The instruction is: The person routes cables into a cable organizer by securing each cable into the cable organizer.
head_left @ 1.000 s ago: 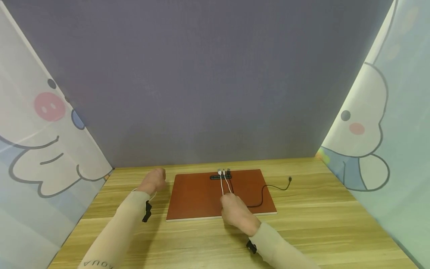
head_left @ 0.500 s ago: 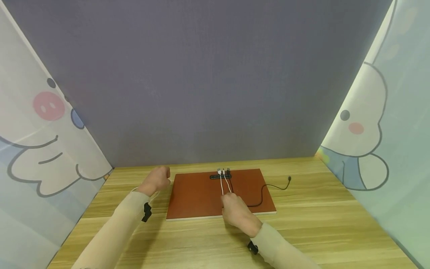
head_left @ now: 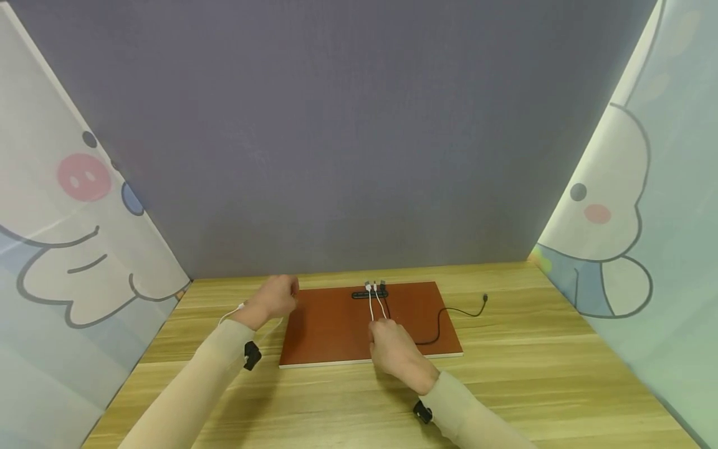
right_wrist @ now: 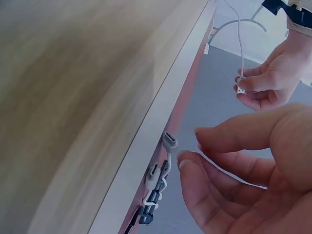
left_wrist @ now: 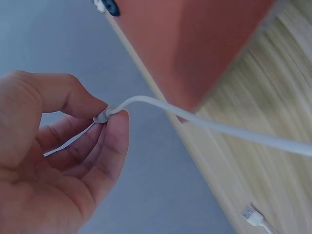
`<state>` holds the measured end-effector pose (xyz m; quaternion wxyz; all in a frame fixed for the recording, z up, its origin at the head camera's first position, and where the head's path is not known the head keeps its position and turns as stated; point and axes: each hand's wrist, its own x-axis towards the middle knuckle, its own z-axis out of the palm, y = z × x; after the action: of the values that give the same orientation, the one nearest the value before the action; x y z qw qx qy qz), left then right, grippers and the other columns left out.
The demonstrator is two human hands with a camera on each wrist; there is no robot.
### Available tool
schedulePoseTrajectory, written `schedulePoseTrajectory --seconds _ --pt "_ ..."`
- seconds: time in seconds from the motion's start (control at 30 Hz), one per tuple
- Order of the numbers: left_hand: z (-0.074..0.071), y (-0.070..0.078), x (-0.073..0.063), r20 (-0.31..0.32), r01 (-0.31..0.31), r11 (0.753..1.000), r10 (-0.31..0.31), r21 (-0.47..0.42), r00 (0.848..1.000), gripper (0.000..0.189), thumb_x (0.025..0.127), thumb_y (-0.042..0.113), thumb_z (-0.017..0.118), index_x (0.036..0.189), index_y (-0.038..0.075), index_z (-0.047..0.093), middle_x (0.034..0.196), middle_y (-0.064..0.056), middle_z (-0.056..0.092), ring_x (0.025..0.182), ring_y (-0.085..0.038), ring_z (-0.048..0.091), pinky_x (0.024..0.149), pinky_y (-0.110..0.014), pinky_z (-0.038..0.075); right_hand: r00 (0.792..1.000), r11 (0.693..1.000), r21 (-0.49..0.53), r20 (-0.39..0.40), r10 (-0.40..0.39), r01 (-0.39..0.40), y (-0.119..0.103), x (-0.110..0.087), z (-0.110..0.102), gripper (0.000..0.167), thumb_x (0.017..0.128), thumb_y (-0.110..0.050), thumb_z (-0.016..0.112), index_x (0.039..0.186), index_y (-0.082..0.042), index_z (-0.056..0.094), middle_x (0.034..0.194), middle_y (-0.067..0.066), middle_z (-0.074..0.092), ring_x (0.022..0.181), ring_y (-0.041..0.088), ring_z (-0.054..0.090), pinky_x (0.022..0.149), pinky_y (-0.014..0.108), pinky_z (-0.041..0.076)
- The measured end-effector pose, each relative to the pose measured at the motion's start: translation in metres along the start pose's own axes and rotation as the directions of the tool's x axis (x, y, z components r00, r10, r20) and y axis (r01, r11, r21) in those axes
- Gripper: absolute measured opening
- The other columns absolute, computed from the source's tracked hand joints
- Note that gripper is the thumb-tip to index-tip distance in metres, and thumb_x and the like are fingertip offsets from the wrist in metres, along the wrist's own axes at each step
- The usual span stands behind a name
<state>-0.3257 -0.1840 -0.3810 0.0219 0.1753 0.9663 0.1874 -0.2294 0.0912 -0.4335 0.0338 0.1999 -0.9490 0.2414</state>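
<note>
My left hand (head_left: pixel 275 297) is over the far left corner of the reddish-brown board (head_left: pixel 325 330). Its thumb and fingers pinch the plug of a white cable (left_wrist: pixel 204 122). In the right wrist view the plug's tip (right_wrist: pixel 241 89) shows between the fingers. My right hand (head_left: pixel 395 355) is at the board's front edge, fingers loosely bent. In its wrist view the fingertips are beside a white oval connector (right_wrist: pixel 170 141), apparently not touching it, and I see nothing between them. A second white connector (right_wrist: pixel 153 176) lies close by.
A dark cable holder (head_left: pixel 361 295) at the board's back edge carries two white cables (head_left: pixel 371 305) and a black one. A black cable (head_left: pixel 439 321) runs right to a plug (head_left: pixel 485 299) on the wooden table (head_left: pixel 533 374). A white USB plug (left_wrist: pixel 253 214) lies on the left. Behind stands a grey partition.
The left hand has moved rightward, from the table left of the board to its left corner, with the white cable still pinched. My right hand is almost unmoved.
</note>
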Motion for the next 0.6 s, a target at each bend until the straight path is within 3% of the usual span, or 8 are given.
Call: schedulePoseTrajectory --seconds 0.17,0.4,0.6 --pt "0.0 0.009 0.001 -0.018 -0.035 0.999 0.034 -0.023 0.999 0.007 0.087 -0.002 0.062 0.091 0.003 0.063 0.08 -0.005 0.058 0.068 -0.02 0.049 0.065 -0.038 0.044 0.999 1.0 0.004 -0.038 -0.003 0.004 0.0 0.002 -0.001 0.012 0.091 -0.002 0.07 0.083 -0.009 0.065 0.078 0.0 0.058 0.06 0.01 0.051 0.052 0.027 0.044" --pt "-0.003 0.021 -0.002 -0.051 -0.058 0.994 0.054 -0.088 0.997 0.011 0.09 0.002 0.066 0.102 0.002 0.066 0.081 -0.005 0.059 0.068 -0.02 0.053 0.07 -0.041 0.049 0.997 0.997 0.076 -0.08 -0.002 0.009 -0.001 0.005 -0.002 0.002 0.091 -0.007 0.072 0.091 -0.009 0.071 0.084 -0.001 0.065 0.065 0.008 0.053 0.058 0.028 0.047" --pt "-0.006 0.03 -0.005 -0.088 -0.082 0.992 0.073 -0.099 0.993 0.014 0.089 0.003 0.066 0.103 0.002 0.066 0.083 -0.004 0.059 0.074 -0.02 0.055 0.074 -0.043 0.051 0.993 0.994 0.102 -0.12 -0.025 0.037 -0.002 0.007 -0.003 0.008 0.091 -0.01 0.074 0.098 -0.007 0.073 0.091 0.002 0.069 0.075 0.013 0.061 0.065 0.031 0.051"
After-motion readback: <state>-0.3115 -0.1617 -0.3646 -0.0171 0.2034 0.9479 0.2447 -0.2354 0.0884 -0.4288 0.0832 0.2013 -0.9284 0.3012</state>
